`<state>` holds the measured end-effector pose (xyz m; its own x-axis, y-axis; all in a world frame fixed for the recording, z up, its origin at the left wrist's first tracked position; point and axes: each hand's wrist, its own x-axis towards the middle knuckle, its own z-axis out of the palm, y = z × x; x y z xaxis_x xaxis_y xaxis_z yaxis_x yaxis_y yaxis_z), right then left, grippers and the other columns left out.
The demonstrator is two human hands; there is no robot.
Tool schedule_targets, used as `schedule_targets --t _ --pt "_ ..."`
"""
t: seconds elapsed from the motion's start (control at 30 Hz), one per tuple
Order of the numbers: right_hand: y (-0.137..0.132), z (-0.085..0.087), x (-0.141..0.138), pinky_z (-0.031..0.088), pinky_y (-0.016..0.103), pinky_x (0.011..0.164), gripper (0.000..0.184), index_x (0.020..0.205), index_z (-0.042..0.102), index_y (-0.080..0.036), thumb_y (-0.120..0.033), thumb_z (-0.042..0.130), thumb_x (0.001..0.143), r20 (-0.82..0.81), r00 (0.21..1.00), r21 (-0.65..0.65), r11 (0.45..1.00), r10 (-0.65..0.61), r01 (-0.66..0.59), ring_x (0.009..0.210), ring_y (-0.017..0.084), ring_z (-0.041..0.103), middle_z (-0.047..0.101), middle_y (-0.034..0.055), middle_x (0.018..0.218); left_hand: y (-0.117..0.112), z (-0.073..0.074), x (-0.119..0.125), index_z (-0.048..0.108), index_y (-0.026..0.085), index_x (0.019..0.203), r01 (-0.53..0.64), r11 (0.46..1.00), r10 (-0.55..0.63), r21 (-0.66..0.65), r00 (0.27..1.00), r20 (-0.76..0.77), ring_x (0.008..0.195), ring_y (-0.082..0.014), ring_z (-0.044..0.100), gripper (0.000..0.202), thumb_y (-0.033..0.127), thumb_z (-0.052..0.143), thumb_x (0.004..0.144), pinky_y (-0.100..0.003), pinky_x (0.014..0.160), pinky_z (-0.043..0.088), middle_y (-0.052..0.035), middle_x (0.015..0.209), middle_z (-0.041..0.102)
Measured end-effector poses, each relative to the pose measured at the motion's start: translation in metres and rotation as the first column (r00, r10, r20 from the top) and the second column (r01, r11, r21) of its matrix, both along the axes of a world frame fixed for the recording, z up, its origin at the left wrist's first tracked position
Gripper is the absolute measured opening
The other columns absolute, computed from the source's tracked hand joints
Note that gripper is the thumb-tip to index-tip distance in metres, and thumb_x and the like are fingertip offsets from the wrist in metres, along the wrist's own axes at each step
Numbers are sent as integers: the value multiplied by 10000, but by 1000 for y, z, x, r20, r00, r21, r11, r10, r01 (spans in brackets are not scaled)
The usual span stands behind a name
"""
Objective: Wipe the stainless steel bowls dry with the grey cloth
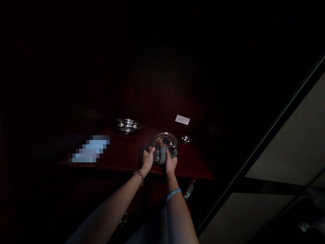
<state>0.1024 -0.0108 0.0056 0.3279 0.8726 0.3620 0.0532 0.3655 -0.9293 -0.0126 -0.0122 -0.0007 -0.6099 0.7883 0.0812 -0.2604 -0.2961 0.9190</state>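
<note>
A round stainless steel plate [166, 136] is held tilted above the front part of the dark red table. My left hand [148, 160] grips the plate's left rim, thumb on top. Bunched in my right hand [171, 164] is a grey cloth [164, 155], pressed against the plate's near right side. The thumb of my right hand lies over the cloth, and its fingers underneath are hidden. A steel bowl [127, 126] stands farther back on the left. To the right of the plate sits a small steel dish [186, 139].
The dark red table [114, 157] has its near edge just before my wrists. A white card with dark marks [182, 119] is behind the small dish. On the left lies a pixelated bluish patch [91, 149]. A pale panel [286, 142] with a dark frame slants along the right. Surroundings are very dark.
</note>
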Motion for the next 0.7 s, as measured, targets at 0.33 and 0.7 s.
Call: schedule_targets --t 0.33,0.7 --pt "-2 -1 8 525 289 828 528 1048 728 -98 -549 619 797 61 996 -72 995 -61 65 1006 266 698 741 163 1037 -4 7 2 663 176 789 187 966 -155 179 972 -176 861 -247 687 309 470 638 696 -363 835 527 -68 803 738" --pt "-5 -1 7 522 306 849 537 1073 715 -92 -553 560 845 37 992 -68 990 -122 125 1042 286 687 728 171 1076 -2 8 8 641 133 1094 441 882 -393 168 883 -255 1147 -265 606 451 313 694 683 -406 1046 425 -150 1195 671"
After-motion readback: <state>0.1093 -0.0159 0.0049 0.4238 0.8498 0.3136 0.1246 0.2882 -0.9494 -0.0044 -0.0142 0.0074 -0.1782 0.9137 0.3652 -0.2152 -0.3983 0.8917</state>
